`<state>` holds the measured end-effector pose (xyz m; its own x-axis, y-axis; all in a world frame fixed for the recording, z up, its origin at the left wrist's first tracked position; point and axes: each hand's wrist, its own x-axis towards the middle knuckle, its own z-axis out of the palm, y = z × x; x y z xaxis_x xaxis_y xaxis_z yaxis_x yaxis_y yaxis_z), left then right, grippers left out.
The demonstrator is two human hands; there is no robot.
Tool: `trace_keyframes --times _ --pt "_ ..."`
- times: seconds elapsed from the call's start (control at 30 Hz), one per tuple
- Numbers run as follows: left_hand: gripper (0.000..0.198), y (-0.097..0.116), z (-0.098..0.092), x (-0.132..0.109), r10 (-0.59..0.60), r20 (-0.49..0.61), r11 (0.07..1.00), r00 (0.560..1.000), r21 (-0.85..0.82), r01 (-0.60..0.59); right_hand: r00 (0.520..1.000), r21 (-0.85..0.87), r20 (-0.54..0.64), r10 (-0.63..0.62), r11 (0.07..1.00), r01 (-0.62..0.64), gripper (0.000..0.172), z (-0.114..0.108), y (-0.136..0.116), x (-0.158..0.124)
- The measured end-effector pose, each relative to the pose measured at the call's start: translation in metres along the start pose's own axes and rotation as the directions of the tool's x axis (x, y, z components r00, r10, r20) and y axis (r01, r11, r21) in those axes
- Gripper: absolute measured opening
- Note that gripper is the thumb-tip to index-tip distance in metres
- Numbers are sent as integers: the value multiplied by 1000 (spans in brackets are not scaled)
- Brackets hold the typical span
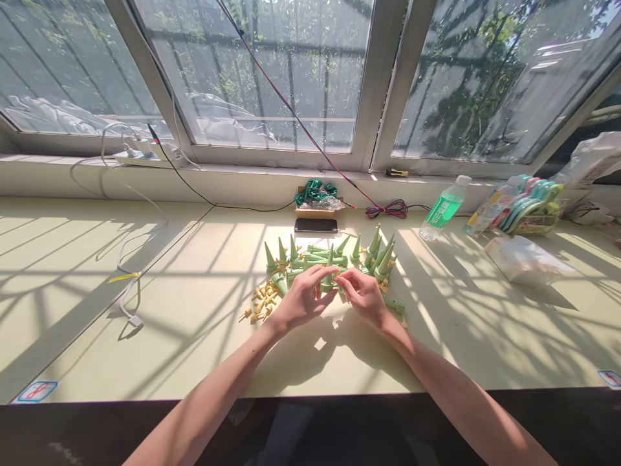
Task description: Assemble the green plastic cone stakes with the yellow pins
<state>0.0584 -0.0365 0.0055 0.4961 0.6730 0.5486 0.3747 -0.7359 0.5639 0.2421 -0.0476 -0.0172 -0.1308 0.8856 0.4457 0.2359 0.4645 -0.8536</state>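
Observation:
My left hand [306, 296] curves its thumb and fingers around an upright green cone-shaped plastic piece [329, 277], whose pointed tip rises above the fingers. Close beside it, my right hand [365, 296] has thumb and index finger pinched together at the cone's right side. What lies in that pinch is too small to make out. Around both hands are more green cones [270, 259], some upright and some tilted. Green tube-like pieces [317, 256] lie behind the hands. To the left are several small yellow pegs [262, 301], and another green tube [395, 304] rests by my right wrist.
A black phone [315, 225] lies behind the pieces, before a small box [317, 208] of green material. Rightward stand a bottle [444, 208], colourful plastic items [528, 204] and a white packet [526, 259]. A white cable [129, 304] lies left; the table's front edge is near my forearms.

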Motion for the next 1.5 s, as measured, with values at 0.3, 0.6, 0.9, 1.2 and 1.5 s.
trace_keyframes --times 0.3,0.6,0.9,1.2,1.5 --pt "35 2 -3 2 -91 -18 988 996 -125 88 998 30 0 -56 998 55 20 0 2 0" --pt "39 1 -1 0 -21 -2 1000 1000 -17 21 1000 -5 2 -30 1000 30 25 0 0 0" --pt "39 -4 4 -2 17 -2 998 1000 61 -17 1000 -33 6 -22 999 22 29 -1 -2 -1" --pt "40 1 0 0 -14 -18 1000 1000 -18 14 1000 -1 -14 -22 1000 22 25 1 1 0" --pt "38 2 -1 1 -31 -28 997 999 -72 29 999 2 -20 -42 999 42 21 1 6 0"
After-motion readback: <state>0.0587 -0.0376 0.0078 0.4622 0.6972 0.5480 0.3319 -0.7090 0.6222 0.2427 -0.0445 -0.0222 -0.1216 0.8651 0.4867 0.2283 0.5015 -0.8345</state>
